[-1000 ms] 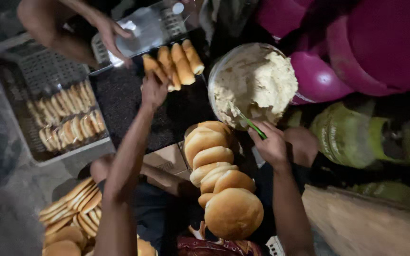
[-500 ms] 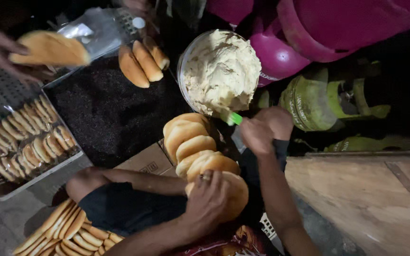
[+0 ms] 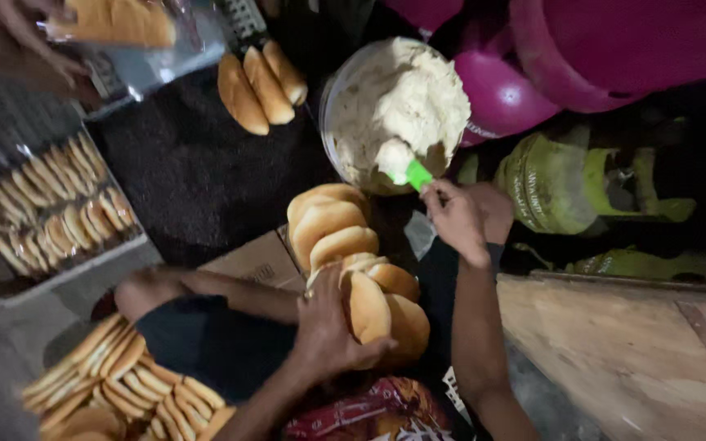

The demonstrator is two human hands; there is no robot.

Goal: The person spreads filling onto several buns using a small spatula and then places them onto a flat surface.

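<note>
Half a second earlier the left hand [image 3: 332,331] had lain flat over the nearest bun; by this moment it had curled round that split bun [image 3: 367,306] and tipped it up on edge, thumb on the near side, fingers behind. That bun stood at the near end of a row of round buns [image 3: 332,224] running from the person's lap up toward the bowl [image 3: 345,90], each leaning on the next. The right hand [image 3: 463,216] was closed round a green-handled spreader [image 3: 414,174], whose tip was dug into the pale spread [image 3: 406,98] at the bowl's near rim. The bowl sat close against the far end of the bun row, with little room between them. Left of the bowl lay three long rolls [image 3: 259,82] on a dark mat [image 3: 189,180], which offered the widest open stretch. At the far left another person's hand [image 3: 26,33] held a flat piece of bread [image 3: 120,20] above a tray of sliced bread [image 3: 51,212], whose edge ran beside the mat. More sliced bread [image 3: 124,384] was stacked at the lower left. On the right, a wooden board [image 3: 614,351] lay just beside the right forearm, and pink containers [image 3: 598,49] crowded the bowl's far side.
</note>
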